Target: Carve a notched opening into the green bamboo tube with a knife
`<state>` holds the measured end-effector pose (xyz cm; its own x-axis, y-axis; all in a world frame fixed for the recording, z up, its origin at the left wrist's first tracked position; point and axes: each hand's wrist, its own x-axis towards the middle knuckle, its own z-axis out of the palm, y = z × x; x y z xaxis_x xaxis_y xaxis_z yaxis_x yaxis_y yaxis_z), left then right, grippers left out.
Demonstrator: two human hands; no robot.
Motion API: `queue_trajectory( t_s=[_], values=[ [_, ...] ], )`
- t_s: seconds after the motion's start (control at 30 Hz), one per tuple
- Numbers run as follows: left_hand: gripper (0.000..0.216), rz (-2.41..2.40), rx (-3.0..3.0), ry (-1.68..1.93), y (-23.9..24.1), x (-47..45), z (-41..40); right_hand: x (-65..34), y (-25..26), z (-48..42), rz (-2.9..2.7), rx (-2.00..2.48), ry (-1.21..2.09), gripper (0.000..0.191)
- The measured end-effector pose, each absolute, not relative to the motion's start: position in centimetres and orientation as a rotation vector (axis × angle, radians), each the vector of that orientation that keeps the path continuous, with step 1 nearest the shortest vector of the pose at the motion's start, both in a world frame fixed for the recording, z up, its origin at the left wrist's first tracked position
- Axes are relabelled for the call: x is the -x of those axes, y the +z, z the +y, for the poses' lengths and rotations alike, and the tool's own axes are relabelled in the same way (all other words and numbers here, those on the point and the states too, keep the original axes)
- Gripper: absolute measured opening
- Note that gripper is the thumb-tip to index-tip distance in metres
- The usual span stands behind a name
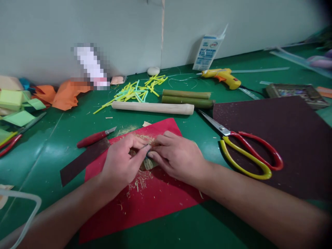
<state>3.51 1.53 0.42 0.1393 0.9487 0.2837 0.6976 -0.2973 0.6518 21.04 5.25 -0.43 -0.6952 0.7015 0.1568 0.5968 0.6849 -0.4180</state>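
My left hand [123, 157] and my right hand [178, 154] meet over a red sheet [145, 211]. Both are closed, thumbs and fingertips pinched together. Between the fingertips shows a small dark thing, mostly hidden, whose kind I cannot make out. Just below the fingers lies a greenish piece [150, 164], partly covered by my hands. Pale shavings [140, 183] are scattered on the sheet around them. To the left, a red-handled craft knife [94, 138] rests beside a dark brown strip [83, 162], its blade pointing away to the right.
Beyond the hands lie a peeled pale stick [153, 108], green bamboo pieces [188, 101] and cut yellow straws [135, 91]. Scissors [246, 150] lie on a dark sheet [293, 138] at right. A yellow glue gun [224, 76] is farther back; folded paper [18, 100] sits left.
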Motion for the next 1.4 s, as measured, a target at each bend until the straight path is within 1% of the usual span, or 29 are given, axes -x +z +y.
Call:
queue_trajectory(
  t_s=[0.1,0.27,0.3,0.37,0.53,0.7,0.9,1.0,1.13,1.3,1.4],
  values=[
    [0.004,1.571,-2.019,1.005,0.5,-3.5,1.5,-21.1,-0.2,4.9,-2.59,1.059,0.489,0.041],
    [0.005,1.589,-1.932,1.166,0.7,-2.9,1.8,-21.4,0.0,4.7,-2.569,0.997,0.506,0.036],
    [0.004,1.607,-1.925,1.169,0.8,-2.8,1.8,-21.5,0.0,4.7,-2.569,0.978,0.503,0.038],
    [0.005,1.646,-1.905,1.158,0.8,-2.6,1.9,-21.6,0.0,4.7,-2.596,0.949,0.484,0.041],
    [0.009,1.643,-1.798,1.088,0.6,-2.5,1.9,-21.8,-0.4,5.2,-2.645,0.911,0.424,0.028],
    [0.019,1.572,-1.685,1.03,0.4,-2.7,2.2,-21.4,-0.6,5.1,-2.596,1.035,0.337,0.026],
    [0.005,1.57,-1.671,0.966,0.7,-3.3,2.3,-21.2,-0.5,4.8,-2.573,1.086,0.322,0.021],
    [0.006,1.553,-1.605,0.967,0.9,-3.4,2.0,-21.3,-0.6,4.8,-2.573,1.086,0.326,0.019],
    [0.012,1.577,-1.627,0.99,0.8,-3.6,1.5,-21.3,-0.6,4.7,-2.548,1.104,0.32,0.018],
    [0.004,1.557,-1.802,0.972,0.8,-3.3,1.6,-20.9,-0.8,4.3,-2.51,1.167,0.245,0.016],
    [0.005,1.541,-1.896,0.956,0.8,-3.1,1.9,-20.8,-0.9,4.2,-2.491,1.184,0.22,0.017]
  ],
)
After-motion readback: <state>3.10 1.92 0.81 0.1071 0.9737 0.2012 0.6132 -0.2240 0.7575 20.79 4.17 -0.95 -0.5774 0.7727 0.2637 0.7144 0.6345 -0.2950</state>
